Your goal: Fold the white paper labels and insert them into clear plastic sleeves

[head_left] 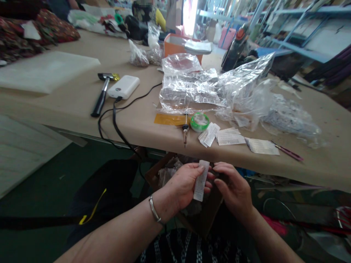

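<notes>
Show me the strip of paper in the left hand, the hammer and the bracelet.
Strip of paper [200, 185]: head view, middle of its printed face.
Hammer [101, 97]: head view, black part of its handle.
Bracelet [154, 210]: head view, middle of its visible band.

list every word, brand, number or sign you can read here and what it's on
No text can be read for certain.
Narrow white printed strip in the left hand: rows of small print, too small and blurred.
Fanned white paper labels beside the round green-rimmed roll: print too small.
Middle stack of white paper labels: printed rows, unreadable.
Right-hand stack of white paper labels: faint print, unreadable.
</notes>
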Motion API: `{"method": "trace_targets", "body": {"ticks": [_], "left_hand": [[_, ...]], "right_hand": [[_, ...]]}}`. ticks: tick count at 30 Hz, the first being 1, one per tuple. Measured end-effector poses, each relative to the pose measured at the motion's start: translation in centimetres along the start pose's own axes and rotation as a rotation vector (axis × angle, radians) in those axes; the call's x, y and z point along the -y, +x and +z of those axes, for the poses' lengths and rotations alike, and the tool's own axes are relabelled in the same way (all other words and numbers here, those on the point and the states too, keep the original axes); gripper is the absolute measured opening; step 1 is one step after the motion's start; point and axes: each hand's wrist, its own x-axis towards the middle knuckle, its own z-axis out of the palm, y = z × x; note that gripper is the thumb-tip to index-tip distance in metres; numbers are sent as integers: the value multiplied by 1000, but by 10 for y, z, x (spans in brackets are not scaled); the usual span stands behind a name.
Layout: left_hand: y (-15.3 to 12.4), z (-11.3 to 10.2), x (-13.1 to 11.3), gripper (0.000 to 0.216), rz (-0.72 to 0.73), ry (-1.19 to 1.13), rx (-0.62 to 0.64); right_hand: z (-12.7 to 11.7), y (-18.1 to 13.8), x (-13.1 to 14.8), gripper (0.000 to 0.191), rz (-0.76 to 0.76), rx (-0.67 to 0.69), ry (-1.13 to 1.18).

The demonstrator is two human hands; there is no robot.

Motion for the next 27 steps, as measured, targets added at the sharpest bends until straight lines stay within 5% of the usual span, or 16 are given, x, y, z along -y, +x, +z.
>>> {"method": "trace_targets", "body": {"ticks": [2,4,6,9,16,22,27], "left_hand": [[-4,-1,-1,17,-56,86,39],[-7,-2,-1,16,-88,125,89],[-10,-3,1,15,-124,138,148],[-12,-5,3,16,-174,144,210],[-14,-8,4,16,-205,172,240],[-14,-11,7,11,-193,165,194],[-15,-12,3,13,-132,149,136]], "right_hand": [[-4,4,-8,28,247,57,241],[-6,10,-15,40,426,275,535],[-5,15,-22,51,517,483,765],[1,21,-27,52,545,593,924],[11,27,-29,40,537,644,1084],[12,27,-29,39,478,649,1001],[9,23,-16,46,401,413,635]]}}
